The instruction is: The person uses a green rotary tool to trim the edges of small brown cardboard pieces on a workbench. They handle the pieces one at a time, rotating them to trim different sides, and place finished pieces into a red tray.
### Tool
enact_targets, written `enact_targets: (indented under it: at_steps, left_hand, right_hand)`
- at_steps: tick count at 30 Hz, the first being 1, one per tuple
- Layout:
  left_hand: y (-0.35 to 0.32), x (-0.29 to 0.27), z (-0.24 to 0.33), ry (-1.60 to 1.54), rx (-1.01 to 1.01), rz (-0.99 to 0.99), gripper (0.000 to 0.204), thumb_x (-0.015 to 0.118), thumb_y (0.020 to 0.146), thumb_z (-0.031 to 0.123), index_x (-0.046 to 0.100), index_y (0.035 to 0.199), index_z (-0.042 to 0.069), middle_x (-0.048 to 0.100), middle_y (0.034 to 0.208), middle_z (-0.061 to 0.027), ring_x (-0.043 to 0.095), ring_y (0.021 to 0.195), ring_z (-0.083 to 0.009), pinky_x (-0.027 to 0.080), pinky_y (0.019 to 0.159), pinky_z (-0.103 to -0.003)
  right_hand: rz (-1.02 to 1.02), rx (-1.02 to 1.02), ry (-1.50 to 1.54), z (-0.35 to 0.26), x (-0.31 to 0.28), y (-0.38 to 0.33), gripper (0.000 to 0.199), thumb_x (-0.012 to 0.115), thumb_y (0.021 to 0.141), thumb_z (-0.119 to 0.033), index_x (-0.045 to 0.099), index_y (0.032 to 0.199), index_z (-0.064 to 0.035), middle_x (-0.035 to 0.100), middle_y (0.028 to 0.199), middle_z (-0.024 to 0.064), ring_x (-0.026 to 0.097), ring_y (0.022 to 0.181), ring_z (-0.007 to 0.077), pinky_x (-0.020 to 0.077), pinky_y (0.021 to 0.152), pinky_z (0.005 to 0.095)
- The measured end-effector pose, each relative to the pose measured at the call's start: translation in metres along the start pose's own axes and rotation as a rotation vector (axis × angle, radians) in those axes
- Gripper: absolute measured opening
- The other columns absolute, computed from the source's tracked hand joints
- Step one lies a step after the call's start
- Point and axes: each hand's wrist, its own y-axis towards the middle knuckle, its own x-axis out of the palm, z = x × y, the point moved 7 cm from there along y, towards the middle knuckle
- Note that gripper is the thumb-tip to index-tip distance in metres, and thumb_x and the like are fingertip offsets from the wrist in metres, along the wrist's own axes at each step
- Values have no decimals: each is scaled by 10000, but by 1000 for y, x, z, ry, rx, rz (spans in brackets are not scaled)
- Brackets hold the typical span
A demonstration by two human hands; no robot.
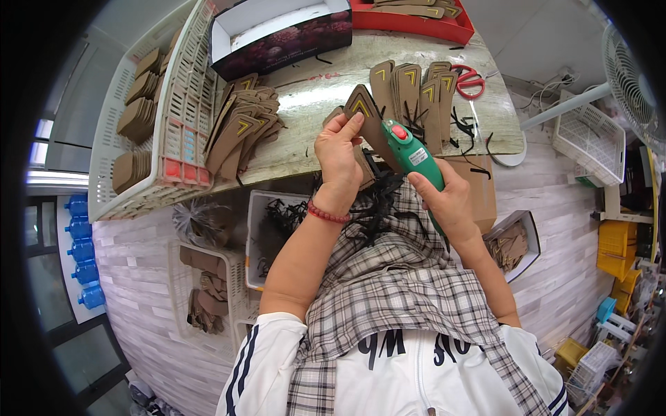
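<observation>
The right hand I watch remotely grips a green tool; the left hand pinches a brown strip beside it. Red scissors lie beyond the tool.

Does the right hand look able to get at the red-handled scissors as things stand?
Probably not yet: the right hand has its grip on the green tool. If freed, it likely could, as the red-handled scissors lie uncovered on the table, near its right edge.
</observation>
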Motion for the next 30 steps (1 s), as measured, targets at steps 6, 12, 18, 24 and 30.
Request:
enact_targets:
  at_steps: [6, 12, 18, 24, 30]
  left_hand:
    - [-10, 5, -9, -20, -67, -51, 74, 709, 875, 100, 686, 932, 58, 695, 840, 2, 581, 688, -70, 449, 663, -217]
    - [-20, 9, -11, -5, -80, -109, 52, 677, 892, 72, 678, 931, 38, 696, 853, -21, 624, 740, -100, 496, 731, -248]
    - [-16, -3, 9, 148, -51, -146, 80, 666, 882, 35, 693, 946, -4, 694, 828, -27, 607, 702, -81, 494, 658, -225]
    - [16, -42, 109, 711, 145, -188, 130, 662, 893, 72, 707, 1005, 25, 692, 879, -18, 620, 735, -75, 497, 645, -209]
    - [92, -104, 219, 1502, 482, 80, 194, 632, 896, 112, 705, 1052, 23, 697, 894, -50, 612, 834, -144, 470, 795, -304]
  right_hand:
    - [25, -8, 29, -3, 1, 3, 390, 759, 848, -299, 648, 1055, 13, 626, 713, 42, 560, 613, 83, 468, 564, 256]
    - [22, -8, 115, -12, -1, 6, 371, 757, 850, -299, 654, 1040, 3, 603, 668, 9, 522, 546, 57, 427, 500, 239]
    - [-19, 7, 120, -10, -3, 8, 364, 755, 852, -286, 653, 1049, 2, 583, 650, -12, 505, 519, 39, 404, 468, 227]
    - [-25, 17, 134, -8, -2, 7, 366, 759, 846, -272, 651, 1067, 0, 575, 653, -18, 496, 519, 35, 391, 458, 218]
    - [-32, 36, 148, -1, -3, 3, 358, 755, 848, -264, 652, 1064, 2, 585, 665, -16, 499, 522, 38, 398, 463, 222]
